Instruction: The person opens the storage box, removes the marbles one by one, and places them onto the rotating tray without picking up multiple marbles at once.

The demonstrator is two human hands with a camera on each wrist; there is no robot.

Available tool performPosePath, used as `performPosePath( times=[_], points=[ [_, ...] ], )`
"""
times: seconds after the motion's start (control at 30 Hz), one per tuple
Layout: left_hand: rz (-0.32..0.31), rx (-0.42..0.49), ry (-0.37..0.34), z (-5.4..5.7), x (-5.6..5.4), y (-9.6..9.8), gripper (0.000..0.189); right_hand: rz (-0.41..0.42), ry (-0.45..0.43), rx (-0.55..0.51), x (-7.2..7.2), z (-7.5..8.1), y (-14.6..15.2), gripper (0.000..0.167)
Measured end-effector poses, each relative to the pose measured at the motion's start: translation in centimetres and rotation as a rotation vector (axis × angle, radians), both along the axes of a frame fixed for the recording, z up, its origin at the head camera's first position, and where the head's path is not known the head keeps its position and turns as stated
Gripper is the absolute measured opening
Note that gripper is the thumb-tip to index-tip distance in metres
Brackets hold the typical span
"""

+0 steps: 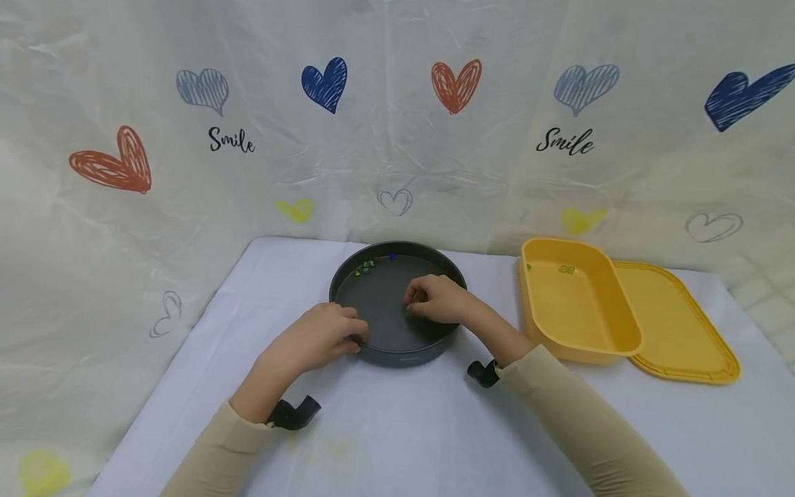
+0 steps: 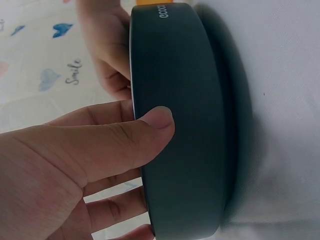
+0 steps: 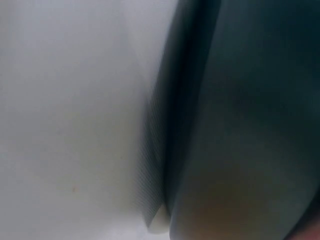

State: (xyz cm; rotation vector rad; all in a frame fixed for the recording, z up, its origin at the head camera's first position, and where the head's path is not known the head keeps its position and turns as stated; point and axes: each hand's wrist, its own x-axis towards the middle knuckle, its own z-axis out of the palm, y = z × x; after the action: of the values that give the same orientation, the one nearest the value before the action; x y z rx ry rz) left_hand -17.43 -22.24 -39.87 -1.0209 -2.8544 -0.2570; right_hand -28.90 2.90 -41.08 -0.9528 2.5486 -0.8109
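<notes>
A round dark grey pan stands on the white-covered table. My left hand grips its near-left rim, the thumb pressed on the outer wall and the other fingers over the inner side. Inside the pan, my right hand reaches low over the floor at the right, fingers curled in toward the thumb; I cannot tell whether something small is pinched there. Several small green pieces lie at the pan's back left, with a blue piece at the back wall. The pan's wall fills much of the right wrist view.
A deep yellow container stands right of the pan, with a few small green pieces in it. Its flat yellow lid lies to the right, partly behind the container. A curtain printed with hearts hangs along the table's back edge.
</notes>
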Motion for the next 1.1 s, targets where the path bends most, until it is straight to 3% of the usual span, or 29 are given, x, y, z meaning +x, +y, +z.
performPosePath(
  times=[0.33, 0.63, 1.1],
  points=[
    [0.0, -0.004, -0.001, 0.0, 0.1, 0.0, 0.02, -0.012, 0.017, 0.021, 0.1, -0.1, -0.3, 0.01],
    [0.001, -0.002, 0.0, 0.0, 0.0, 0.0, 0.02, -0.001, 0.036, -0.018, 0.1, 1.5, 0.7, 0.017],
    [-0.018, 0.017, 0.011, -0.1, 0.0, -0.1, 0.019, -0.112, 0.061, -0.046, -0.5, 4.3, 4.3, 0.021]
  ],
)
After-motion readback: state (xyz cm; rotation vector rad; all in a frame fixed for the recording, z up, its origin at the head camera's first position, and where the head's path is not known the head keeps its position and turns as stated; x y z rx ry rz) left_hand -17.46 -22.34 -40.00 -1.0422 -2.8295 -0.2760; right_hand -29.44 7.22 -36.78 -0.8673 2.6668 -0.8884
